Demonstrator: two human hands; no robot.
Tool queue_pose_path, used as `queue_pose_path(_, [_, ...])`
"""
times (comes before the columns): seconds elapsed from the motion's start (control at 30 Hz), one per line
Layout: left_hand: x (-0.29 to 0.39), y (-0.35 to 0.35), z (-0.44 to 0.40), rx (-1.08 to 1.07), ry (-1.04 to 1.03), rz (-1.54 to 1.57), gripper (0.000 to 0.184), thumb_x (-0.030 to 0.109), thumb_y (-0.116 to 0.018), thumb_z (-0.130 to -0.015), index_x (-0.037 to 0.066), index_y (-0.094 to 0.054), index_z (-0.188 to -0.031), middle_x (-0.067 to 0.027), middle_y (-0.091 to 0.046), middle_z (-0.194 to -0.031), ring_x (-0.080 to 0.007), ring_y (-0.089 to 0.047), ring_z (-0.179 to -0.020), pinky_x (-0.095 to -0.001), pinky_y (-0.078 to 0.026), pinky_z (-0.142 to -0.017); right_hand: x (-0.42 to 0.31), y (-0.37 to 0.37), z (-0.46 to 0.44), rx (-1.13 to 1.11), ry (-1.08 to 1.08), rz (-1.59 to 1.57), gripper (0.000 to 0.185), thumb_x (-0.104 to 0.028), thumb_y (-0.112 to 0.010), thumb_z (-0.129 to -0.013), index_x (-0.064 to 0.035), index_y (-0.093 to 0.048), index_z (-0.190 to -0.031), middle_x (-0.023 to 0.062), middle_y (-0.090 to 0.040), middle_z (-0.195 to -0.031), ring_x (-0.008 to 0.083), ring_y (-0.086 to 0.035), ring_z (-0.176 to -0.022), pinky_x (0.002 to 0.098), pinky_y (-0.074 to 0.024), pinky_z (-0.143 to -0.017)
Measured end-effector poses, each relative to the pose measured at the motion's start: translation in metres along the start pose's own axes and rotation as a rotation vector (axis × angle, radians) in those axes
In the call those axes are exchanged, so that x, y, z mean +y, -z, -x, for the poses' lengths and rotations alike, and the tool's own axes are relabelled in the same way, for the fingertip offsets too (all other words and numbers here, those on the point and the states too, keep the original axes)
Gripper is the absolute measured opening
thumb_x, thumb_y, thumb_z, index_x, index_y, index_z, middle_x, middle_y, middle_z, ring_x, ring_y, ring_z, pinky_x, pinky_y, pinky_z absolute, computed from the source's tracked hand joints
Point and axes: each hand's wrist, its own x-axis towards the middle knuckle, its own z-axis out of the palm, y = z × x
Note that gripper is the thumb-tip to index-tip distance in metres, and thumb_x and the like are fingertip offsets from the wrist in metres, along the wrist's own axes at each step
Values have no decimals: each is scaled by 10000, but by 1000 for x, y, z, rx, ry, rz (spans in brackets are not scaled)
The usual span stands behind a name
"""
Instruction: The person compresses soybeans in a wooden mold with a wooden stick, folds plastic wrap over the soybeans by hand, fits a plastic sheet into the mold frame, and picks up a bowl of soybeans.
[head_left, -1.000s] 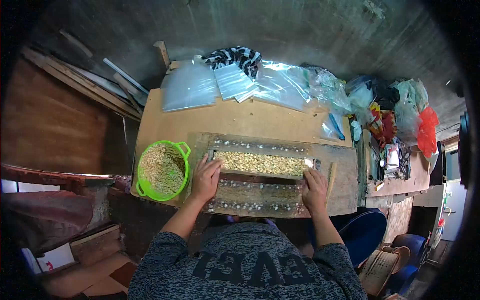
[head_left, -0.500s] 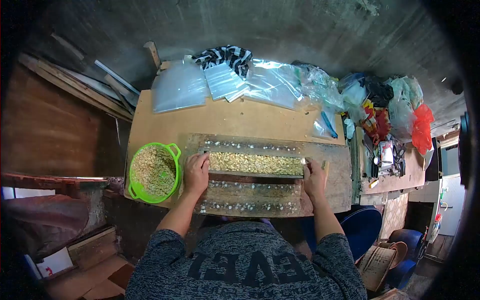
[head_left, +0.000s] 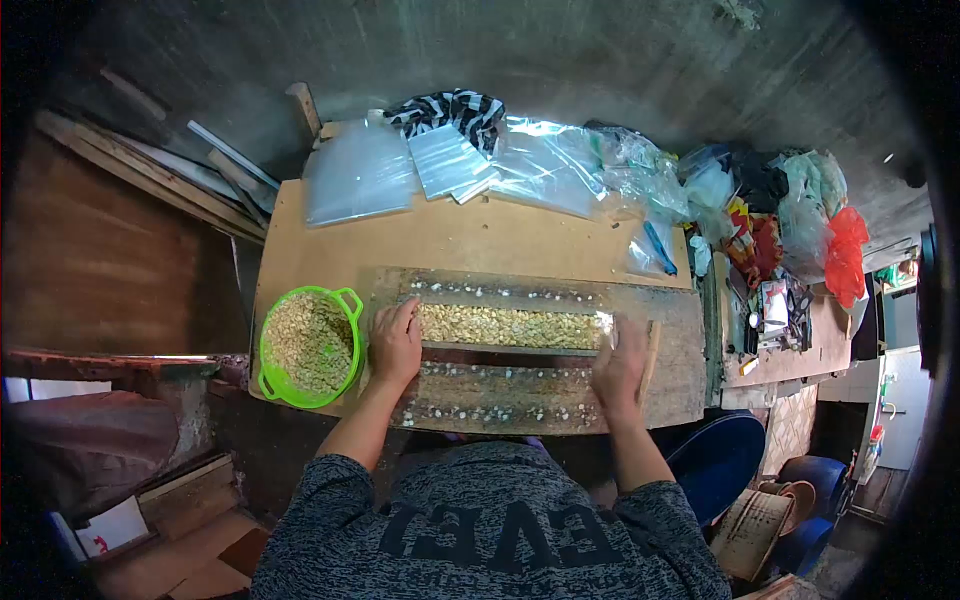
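A long narrow mould (head_left: 510, 350) lies across a dark worn board (head_left: 480, 385), filled with pale, chopped-nut-like pieces (head_left: 510, 327). At its left end is my left hand (head_left: 396, 343), the fingers closed on the end of the mould. My right hand (head_left: 621, 370) is near the right end, blurred by motion, so its fingers do not show clearly. Left of my left hand stands a bright green basket (head_left: 352, 300) holding more of the same pale pieces and a green object partly buried in them.
Clear plastic sheets (head_left: 360, 180) and a black-and-white striped bag (head_left: 455, 112) lie along the table's back edge. Crumpled plastic bags (head_left: 635, 165) continue rightward. A wooden strip (head_left: 650, 360) lies right of my right hand. A red bag (head_left: 846, 255) hangs by the side table.
My right hand has left the mould's right end and moved slightly toward me. My left hand stays at the left end, barely shifted.
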Motion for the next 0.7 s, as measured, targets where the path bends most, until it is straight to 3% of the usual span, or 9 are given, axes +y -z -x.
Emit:
queue_pose_path(0.17, [-3,0,-2,-16,-9,-6,373,78,-624,-882,75,-630,-1254,-152,-669,-1064,-381,-581,-1068,-481,-440,-975,-51,-18,30,-324,289,-121,516,-153,-707,-851,-88,-576,-1346,171,-573,-1323,391,-537,-1227,508,-396,-1071])
queue_pose_path(0.33, [-3,1,-1,-38,6,-40,392,95,-604,-907,77,-605,-1299,-166,-657,-1089,-391,-566,-1086,-482,-437,-986,-62,-40,39,-463,316,-15,569,-253,-653,-915,-89,-493,-1436,188,-471,-1454,386,-403,-1393,534,-291,-1172])
queue_pose_path(0.43, [6,5,6,5,73,5,436,132,-600,-916,88,-572,-1349,-173,-620,-1197,-397,-549,-1118,-495,-425,-997,-61,-44,39,-495,287,-5,592,-276,-637,-929,-75,-464,-1458,193,-445,-1484,385,-358,-1431,544,-262,-1189])
queue_pose_path(0.5, [17,11,23,90,-72,-93,487,181,-607,-920,101,-542,-1396,-163,-563,-1319,-400,-518,-1208,-502,-395,-1037,-60,-45,37,-498,286,-11,596,-276,-638,-929,-65,-463,-1458,194,-444,-1485,387,-357,-1431,548,-263,-1186])
queue_pose_path(0.53, [15,6,33,80,-169,-97,543,242,-637,-915,137,-523,-1435,-150,-477,-1442,-398,-426,-1348,-562,-316,-1098,-60,-45,37,-501,286,4,598,-277,-638,-930,-62,-461,-1459,194,-443,-1487,391,-352,-1434,551,-259,-1187])
queue_pose_path(0.57, [15,3,48,86,-164,-104,543,242,-637,-915,137,-523,-1435,-150,-477,-1442,-398,-426,-1348,-562,-316,-1098,-60,-45,37,-504,286,19,601,-278,-638,-931,-59,-458,-1461,195,-441,-1489,395,-347,-1437,553,-255,-1187])
queue_pose_path(0.63, [26,4,66,-194,-267,-164,636,338,-646,-916,178,-454,-1501,-157,-388,-1530,-393,-291,-1459,-630,-210,-1148,-61,-46,37,-511,296,14,603,-283,-635,-934,-61,-456,-1465,198,-438,-1492,402,-339,-1441,555,-245,-1191])
queue_pose_path(0.7, [29,1,69,-251,-209,-175,674,378,-640,-918,192,-415,-1526,-159,-340,-1565,-400,-249,-1478,-655,-167,-1154,-63,-47,38,-516,266,41,603,-288,-633,-936,-62,-455,-1467,201,-435,-1493,405,-336,-1443,558,-238,-1192])
